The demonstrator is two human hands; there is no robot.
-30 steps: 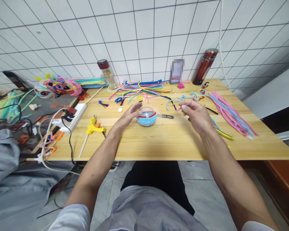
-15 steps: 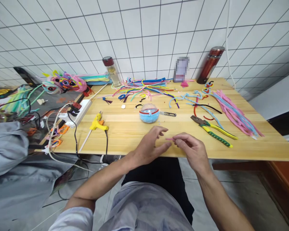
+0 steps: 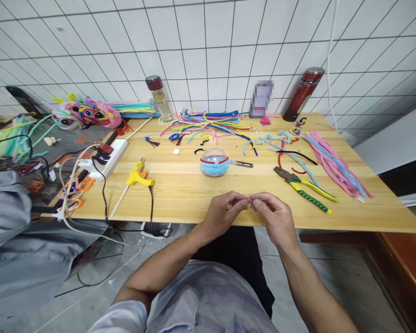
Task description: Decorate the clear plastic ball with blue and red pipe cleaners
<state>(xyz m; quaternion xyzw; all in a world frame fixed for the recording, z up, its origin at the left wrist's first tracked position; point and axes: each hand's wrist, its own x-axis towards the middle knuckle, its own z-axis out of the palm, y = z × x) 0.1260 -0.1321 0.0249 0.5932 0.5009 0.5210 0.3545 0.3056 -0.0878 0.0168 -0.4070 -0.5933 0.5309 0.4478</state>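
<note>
Clear bottle (image 3: 163, 105) with dark red cap (image 3: 154, 83) and red flask (image 3: 302, 96): both stand at the back of the desk (image 3: 183, 199), by a white tiled wall (image 3: 190, 48). One white power strip (image 3: 118, 156), plugs (image 3: 103, 160) fitted, lies at left.

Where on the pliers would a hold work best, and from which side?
Probably around both handles, coming from the near right with the right hand once free. The pliers lie on the table with their dark head pointing far left; the long, spread, yellow-and-green handles run toward the near right.

ball (image 3: 214, 168), pliers (image 3: 308, 196) on wooden table (image 3: 180, 199)
</note>
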